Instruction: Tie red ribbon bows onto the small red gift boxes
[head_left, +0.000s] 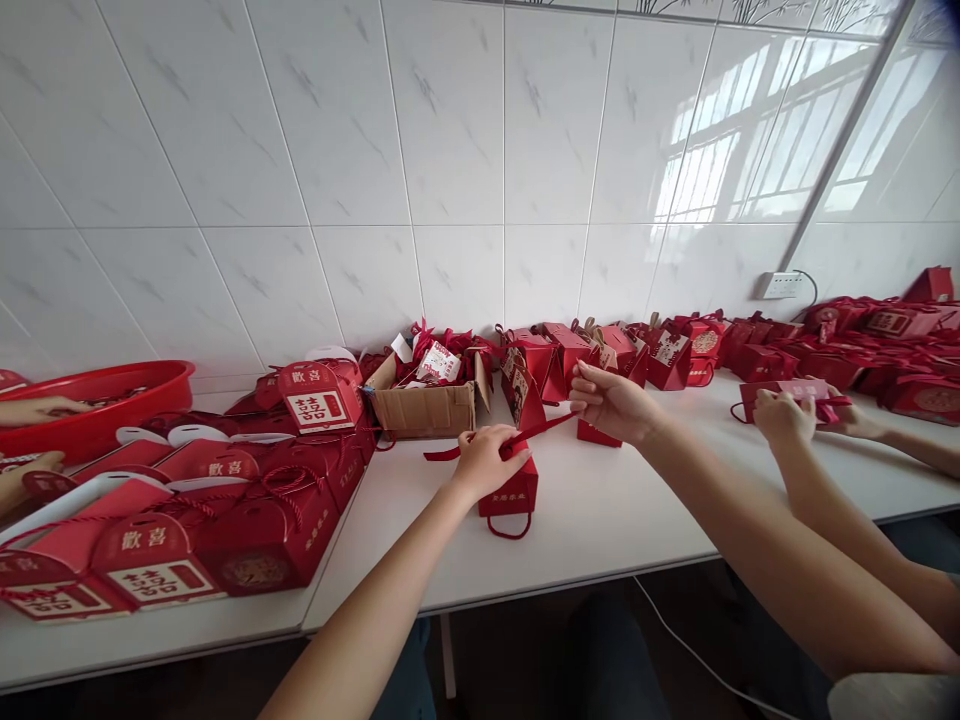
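Note:
A small red gift box (517,492) stands on the white table in front of me, its cord handle (510,533) looped toward the front edge. My left hand (486,465) is closed on the red ribbon (551,426) at the top of this box, with one ribbon end sticking out to the left. To the right and higher, my right hand (616,402) has its fingers closed around the ribbon's other stretch, which runs taut between both hands. Parts of the box's top are hidden under my left hand.
Open red boxes (157,560) fill the left side beside a red basin (150,385), where another person's hands work. A cardboard carton (424,412) holds tags and ribbons. Finished-looking red boxes (667,355) line the wall. At right, a co-worker's hands (784,415) hold a box.

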